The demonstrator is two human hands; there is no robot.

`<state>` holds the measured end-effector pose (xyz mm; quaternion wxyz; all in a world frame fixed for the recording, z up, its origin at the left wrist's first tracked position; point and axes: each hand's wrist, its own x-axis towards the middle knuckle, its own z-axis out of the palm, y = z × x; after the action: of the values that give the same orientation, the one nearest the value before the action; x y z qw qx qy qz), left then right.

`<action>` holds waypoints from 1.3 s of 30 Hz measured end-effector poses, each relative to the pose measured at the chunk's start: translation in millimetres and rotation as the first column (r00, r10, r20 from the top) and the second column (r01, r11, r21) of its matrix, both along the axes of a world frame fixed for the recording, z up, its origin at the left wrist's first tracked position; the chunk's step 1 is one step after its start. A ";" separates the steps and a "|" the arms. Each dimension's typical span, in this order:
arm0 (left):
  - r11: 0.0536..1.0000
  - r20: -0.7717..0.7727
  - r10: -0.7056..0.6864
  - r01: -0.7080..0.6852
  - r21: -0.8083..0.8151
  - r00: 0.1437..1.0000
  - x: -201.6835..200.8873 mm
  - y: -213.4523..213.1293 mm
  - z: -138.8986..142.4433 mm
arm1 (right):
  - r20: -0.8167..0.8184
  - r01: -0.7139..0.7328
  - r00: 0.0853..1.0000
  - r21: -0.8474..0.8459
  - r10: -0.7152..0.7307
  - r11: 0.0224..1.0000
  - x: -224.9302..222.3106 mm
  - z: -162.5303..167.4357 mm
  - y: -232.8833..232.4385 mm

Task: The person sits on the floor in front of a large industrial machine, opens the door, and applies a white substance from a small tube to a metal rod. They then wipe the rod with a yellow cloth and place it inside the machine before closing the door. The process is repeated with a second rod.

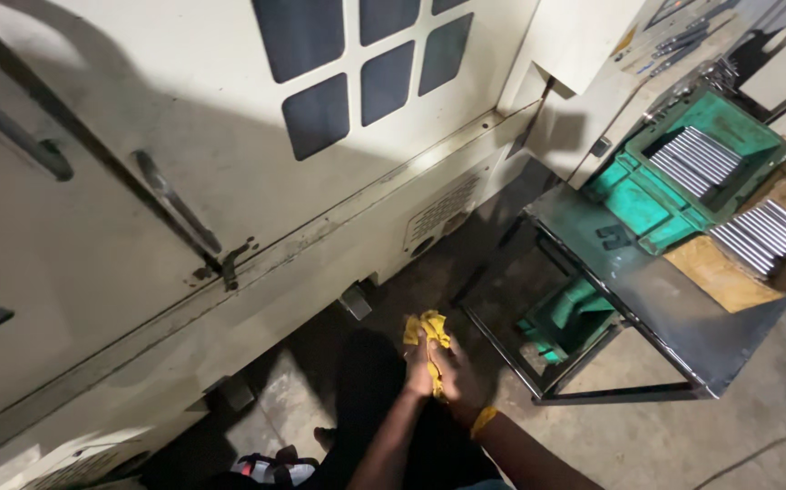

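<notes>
Both my hands are pressed together low in the head view, over a crumpled yellow cloth (427, 329). My left hand (419, 369) grips the cloth from the left side. My right hand (458, 379), with a yellow band at its wrist, closes on it from the right. The cloth's bunched end sticks up above my fingers. A large cream machine cabinet (230, 181) with dark window panes stands right in front of me, to the left of my hands.
A dark metal stand (656, 290) stands at the right. A green crate (674, 172) holds a row of shiny metal rods (694, 160); more rods (761, 236) lie on cardboard. Another green crate (567, 318) sits under the stand. My sandalled foot (270, 467) is on the concrete floor.
</notes>
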<state>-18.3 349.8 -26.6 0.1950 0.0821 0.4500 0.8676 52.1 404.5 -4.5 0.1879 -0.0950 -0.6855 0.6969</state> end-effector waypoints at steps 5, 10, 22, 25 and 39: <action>0.964 0.097 -0.221 0.232 -0.130 0.970 12.6 7.3 -13.9 | -0.322 0.324 0.944 0.881 -0.064 0.346 12.6 26.3 45.2; 0.899 -0.187 -0.234 0.139 -0.415 0.954 7.4 -9.4 -31.4 | -0.236 0.318 0.886 0.936 -0.400 0.152 21.6 58.8 122.2; 0.855 0.089 -0.361 0.367 -0.366 0.928 16.1 -23.5 -54.5 | -0.432 0.313 0.554 0.900 -0.712 -0.302 111.3 156.3 318.7; 0.864 0.292 -0.274 0.368 -0.343 0.916 11.1 -24.3 -44.1 | -0.337 0.251 0.581 0.940 -0.741 -0.231 122.5 154.8 341.1; 0.900 0.537 -0.174 0.355 -0.252 0.825 -6.6 -5.5 -87.4 | 0.178 0.115 0.499 0.957 -0.848 0.268 132.3 146.9 592.1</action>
<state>-24.9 344.3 -114.0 0.4366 -0.1189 0.5108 0.7310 184.4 996.6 142.4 0.1662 -0.4623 -0.8695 0.0508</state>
